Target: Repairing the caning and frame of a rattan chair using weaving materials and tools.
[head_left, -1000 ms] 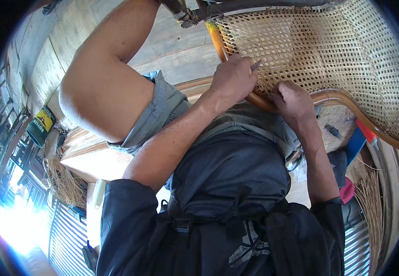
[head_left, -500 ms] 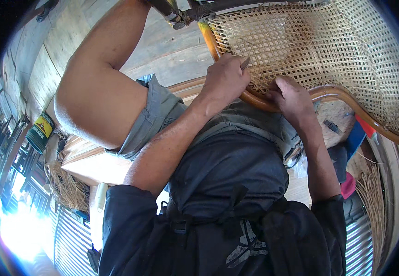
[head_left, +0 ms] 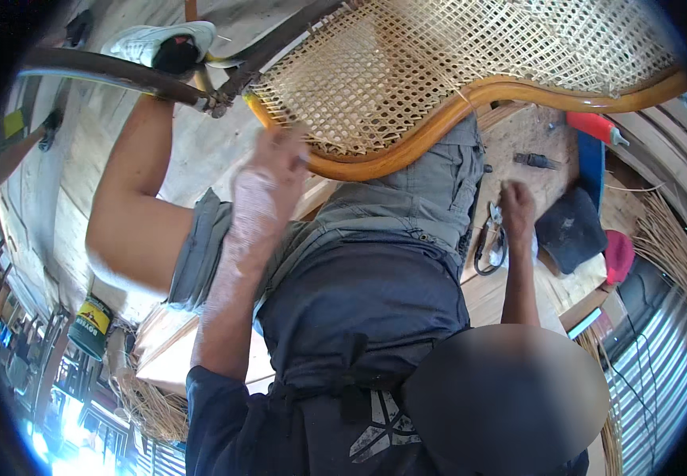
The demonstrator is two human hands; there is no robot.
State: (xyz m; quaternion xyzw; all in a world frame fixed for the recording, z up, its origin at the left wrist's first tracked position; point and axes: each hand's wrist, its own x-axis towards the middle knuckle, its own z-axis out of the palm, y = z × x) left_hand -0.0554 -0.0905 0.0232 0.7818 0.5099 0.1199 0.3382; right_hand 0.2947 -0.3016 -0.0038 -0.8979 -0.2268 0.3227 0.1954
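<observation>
One pale, openwork woven-cane panel edged by one wavy, glossy orange-brown wooden rail lay beyond the grey-clothed lap, one left hand blurred at its left corner, grip impossible to tell, one right hand curled apart on its near side, any hold unclear

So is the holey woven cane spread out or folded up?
Spread out: the woven cane stretches along the curved brown frame, its little holes showing.
</observation>
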